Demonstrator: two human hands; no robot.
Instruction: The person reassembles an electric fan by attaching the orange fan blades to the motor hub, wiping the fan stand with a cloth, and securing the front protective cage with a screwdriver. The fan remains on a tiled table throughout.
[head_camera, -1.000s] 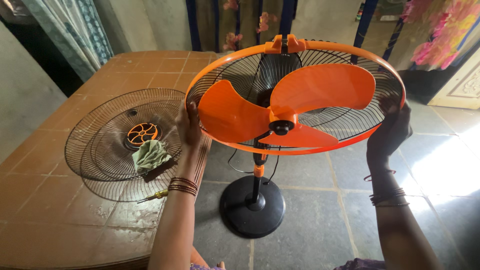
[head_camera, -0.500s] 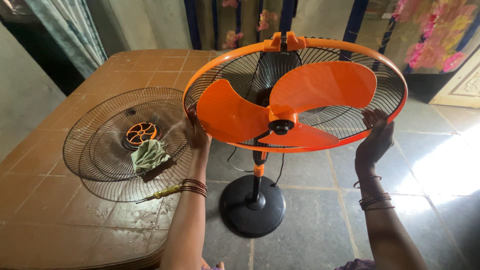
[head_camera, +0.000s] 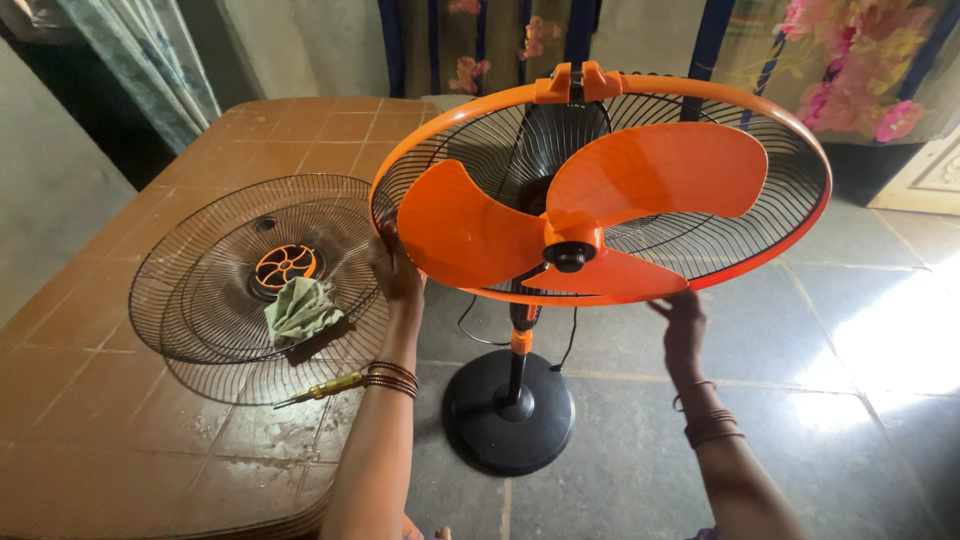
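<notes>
**Open fan head held at its rim beside a tiled table**

A grey stone floor (head_camera: 800, 380) runs under flowered curtains (head_camera: 850, 70) at the back, with a brown tiled table (head_camera: 120, 440) filling the left side.

The left hand (head_camera: 395, 270) rises from below on a straight forearm, bangles at the wrist, and grips the left edge of the orange plastic rim (head_camera: 700, 92) of the standing fan's black wire rear guard; its fingers curl around that edge. The right hand (head_camera: 682, 312) hovers just under the lower right part of the rim, palm turned up, fingers loosely spread and holding nothing; whether its fingertips touch the rim cannot be told.

Inside the rim sit three orange plastic blades (head_camera: 640, 180) around a black hub, uncovered in front. The head tilts back, facing up toward the camera, on a short orange-and-black pole over a round black base (head_camera: 505, 420) on the floor, close against the table edge.

Left of the held rim, almost touching it, the detached round black wire front guard (head_camera: 200, 290) lies flat on the table with a crumpled greenish cloth (head_camera: 300, 310) on it. A yellow-handled screwdriver (head_camera: 325, 388) lies at its near edge, beside the left wrist. Open floor spreads to the right of the fan.
</notes>
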